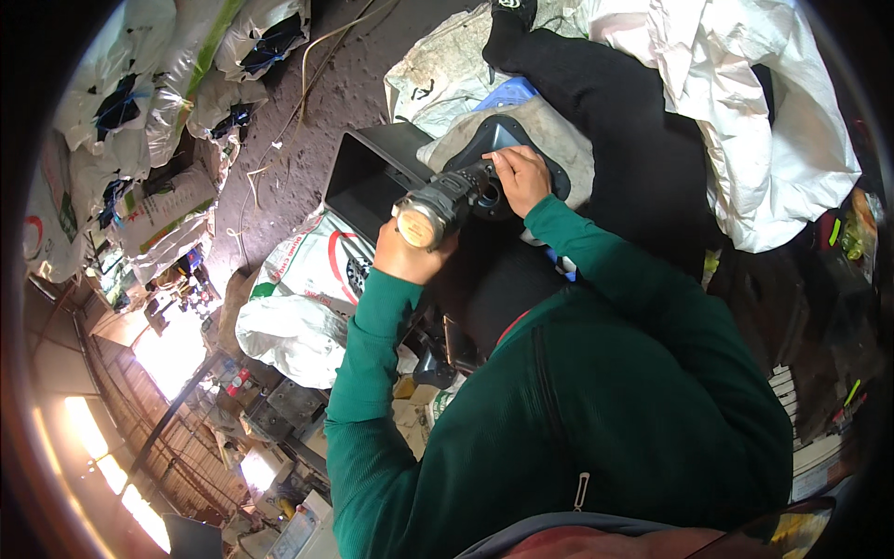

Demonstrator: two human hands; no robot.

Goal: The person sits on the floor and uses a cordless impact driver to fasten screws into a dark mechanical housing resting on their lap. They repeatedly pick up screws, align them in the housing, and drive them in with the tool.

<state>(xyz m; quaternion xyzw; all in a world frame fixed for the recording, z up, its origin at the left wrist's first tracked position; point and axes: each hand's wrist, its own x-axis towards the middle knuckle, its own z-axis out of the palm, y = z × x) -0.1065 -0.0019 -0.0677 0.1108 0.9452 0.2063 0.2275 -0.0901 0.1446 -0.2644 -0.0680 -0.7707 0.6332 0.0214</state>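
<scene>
My left hand [406,255] is wrapped around a dark, cylindrical power tool [449,196] with a round yellowish end. Its front end meets a dark plastic part [501,135] with a wide, flared, rounded base. My right hand [524,179] grips this part, with fingers bent over its near side. The exact kinds of tool and part I cannot make out. Under the part lies a dirty pale cloth [579,158], spread over my lap by the black-trousered leg [615,102]. Just beyond my left hand sits a black open bin [358,172].
White sacks [303,265] lie to the left of my legs, and another white sack [745,121] is at the far right. More filled bags [140,112] stand at the far left. A cable [305,88] runs across the dark floor [279,177]. Cluttered tools [289,401] are at lower left.
</scene>
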